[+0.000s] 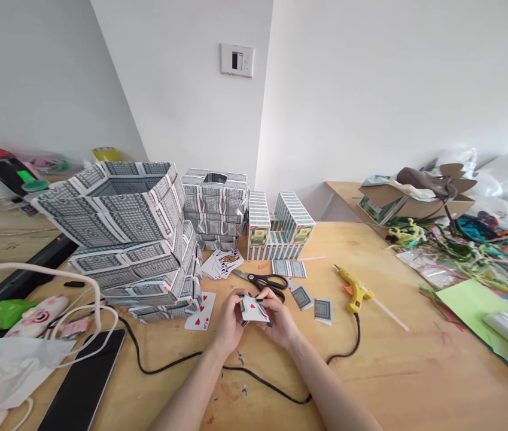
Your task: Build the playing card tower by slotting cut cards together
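Between both hands, low over the table, is a playing card [252, 307] with a red heart, held by its two sides. My left hand [231, 317] pinches its left edge; my right hand [278, 317] grips the right edge. Just beyond lie black-handled scissors [271, 281], and a fan of face-up cards [222, 263] is to their left. A larger hearts card [201, 311] rests left of my left hand. Right of my right hand are small card pieces [323, 310], back side up. Farther right sits a yellow glue gun [355, 289] with a clear stick in it.
A tall stacked structure of folded cards [123, 239] stands at left, with another card block [218, 209] behind it. Card boxes [278, 227] stand near the wall. A black cable [262, 386] crosses the table beneath my forearms. Colourful craft scraps [469, 245] pile up at right.
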Demonstrator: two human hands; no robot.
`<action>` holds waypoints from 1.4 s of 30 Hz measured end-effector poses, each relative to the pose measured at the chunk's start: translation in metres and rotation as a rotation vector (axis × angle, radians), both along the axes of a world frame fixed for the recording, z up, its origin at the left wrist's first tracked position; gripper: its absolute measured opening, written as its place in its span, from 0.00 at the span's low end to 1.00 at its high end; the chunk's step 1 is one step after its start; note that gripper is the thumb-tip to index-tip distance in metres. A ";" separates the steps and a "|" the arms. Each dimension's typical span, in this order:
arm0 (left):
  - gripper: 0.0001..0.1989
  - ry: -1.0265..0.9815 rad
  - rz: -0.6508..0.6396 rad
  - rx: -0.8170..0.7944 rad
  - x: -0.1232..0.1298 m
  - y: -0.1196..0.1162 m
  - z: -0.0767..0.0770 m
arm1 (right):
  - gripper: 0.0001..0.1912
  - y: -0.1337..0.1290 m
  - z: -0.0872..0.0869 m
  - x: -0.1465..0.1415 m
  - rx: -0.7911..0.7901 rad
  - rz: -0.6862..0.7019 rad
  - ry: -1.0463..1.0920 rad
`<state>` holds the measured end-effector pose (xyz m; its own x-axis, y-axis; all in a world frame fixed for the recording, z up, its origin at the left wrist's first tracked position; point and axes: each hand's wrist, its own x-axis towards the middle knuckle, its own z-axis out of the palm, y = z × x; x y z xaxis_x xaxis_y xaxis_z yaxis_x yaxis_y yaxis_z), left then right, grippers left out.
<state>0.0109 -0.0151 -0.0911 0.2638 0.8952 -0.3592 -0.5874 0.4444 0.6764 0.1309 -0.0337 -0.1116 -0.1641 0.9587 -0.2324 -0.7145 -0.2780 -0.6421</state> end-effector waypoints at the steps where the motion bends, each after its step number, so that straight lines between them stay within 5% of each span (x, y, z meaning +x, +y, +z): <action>1: 0.09 -0.008 -0.008 -0.001 0.000 -0.001 0.001 | 0.08 0.000 -0.001 0.001 0.004 0.010 0.011; 11: 0.12 -0.096 -0.049 0.033 -0.004 0.000 -0.004 | 0.11 0.000 -0.002 0.004 0.005 0.028 -0.035; 22: 0.21 0.393 -0.122 0.247 -0.011 0.008 -0.005 | 0.13 0.000 0.001 0.003 0.156 -0.031 -0.370; 32: 0.18 0.473 0.030 0.302 -0.010 0.011 -0.013 | 0.13 0.002 0.004 0.010 0.193 -0.032 -0.461; 38: 0.15 0.551 0.010 0.383 -0.010 0.008 -0.010 | 0.20 0.006 -0.001 0.007 0.144 -0.125 -0.514; 42: 0.14 0.617 -0.012 0.429 -0.009 0.007 -0.009 | 0.20 0.008 -0.003 0.007 0.117 -0.064 -0.540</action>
<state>0.0016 -0.0082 -0.1006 0.1385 0.9882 -0.0654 -0.0417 0.0718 0.9965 0.1379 -0.0258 -0.1151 0.0084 0.9873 -0.1584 -0.2884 -0.1493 -0.9458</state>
